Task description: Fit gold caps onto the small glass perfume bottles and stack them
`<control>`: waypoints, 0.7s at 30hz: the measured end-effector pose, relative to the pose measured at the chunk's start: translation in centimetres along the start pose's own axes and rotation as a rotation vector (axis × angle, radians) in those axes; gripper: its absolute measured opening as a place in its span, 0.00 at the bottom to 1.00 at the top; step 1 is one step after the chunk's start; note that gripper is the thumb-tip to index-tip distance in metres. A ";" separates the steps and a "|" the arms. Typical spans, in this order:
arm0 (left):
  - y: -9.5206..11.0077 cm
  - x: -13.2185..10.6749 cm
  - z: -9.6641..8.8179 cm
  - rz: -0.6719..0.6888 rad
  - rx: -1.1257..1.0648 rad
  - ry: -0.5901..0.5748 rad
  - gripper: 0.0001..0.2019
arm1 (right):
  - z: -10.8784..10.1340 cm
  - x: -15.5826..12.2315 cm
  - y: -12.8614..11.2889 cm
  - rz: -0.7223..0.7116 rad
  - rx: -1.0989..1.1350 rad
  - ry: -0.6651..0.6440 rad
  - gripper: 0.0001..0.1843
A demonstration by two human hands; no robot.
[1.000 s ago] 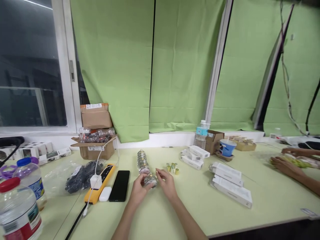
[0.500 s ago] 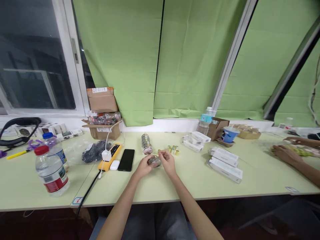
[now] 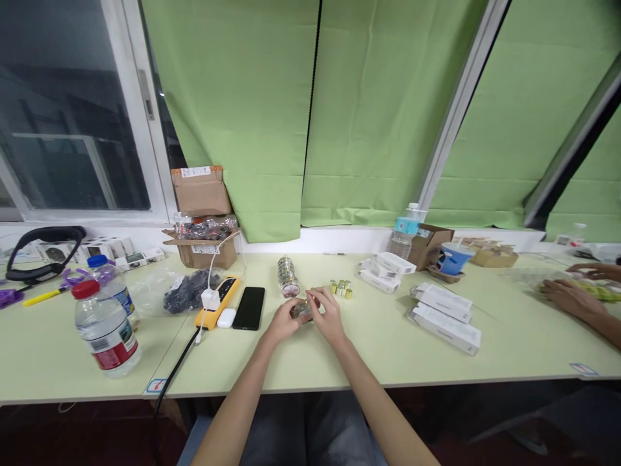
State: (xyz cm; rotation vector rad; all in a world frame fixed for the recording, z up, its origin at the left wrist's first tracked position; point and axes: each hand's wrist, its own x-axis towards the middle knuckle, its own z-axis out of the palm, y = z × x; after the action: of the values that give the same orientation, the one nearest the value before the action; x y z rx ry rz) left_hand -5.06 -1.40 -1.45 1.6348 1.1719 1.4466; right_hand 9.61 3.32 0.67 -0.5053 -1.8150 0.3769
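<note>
My left hand (image 3: pixel 283 320) is closed around a small clear round jar (image 3: pixel 301 310) held just above the pale green table (image 3: pixel 339 359). My right hand (image 3: pixel 328 314) pinches at the jar's top; a small gold piece seems to sit between its fingertips, too small to be sure. Just behind the hands lies a stack of the same clear jars (image 3: pixel 288 276) on its side. A cluster of several small gold caps (image 3: pixel 340 288) stands to the right of that stack.
A black phone (image 3: pixel 249 307), white earbud case (image 3: pixel 226 318) and yellow power strip (image 3: pixel 217 300) lie at left, with water bottles (image 3: pixel 106 331) and cardboard boxes (image 3: pixel 200 223). White boxes (image 3: pixel 445 318), a blue cup (image 3: pixel 450 259) and another person's hands (image 3: pixel 572 294) are at right.
The camera pulled back and tilted down over the second, showing the table's front edge and my lap. My hands stay together on the jar, fingers shifting slightly.
</note>
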 end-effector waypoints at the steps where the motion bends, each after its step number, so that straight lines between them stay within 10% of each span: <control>1: 0.0 0.0 0.0 0.006 -0.001 0.002 0.20 | 0.0 0.0 0.0 -0.008 0.000 -0.004 0.14; 21: -0.9 0.3 -0.2 0.038 0.038 0.009 0.19 | 0.0 -0.2 -0.1 -0.035 0.052 0.026 0.07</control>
State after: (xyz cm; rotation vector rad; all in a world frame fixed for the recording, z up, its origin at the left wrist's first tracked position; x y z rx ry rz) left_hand -5.45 -0.78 -2.15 1.6864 1.1866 1.4648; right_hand 9.65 3.15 0.61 -0.4396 -1.7824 0.3903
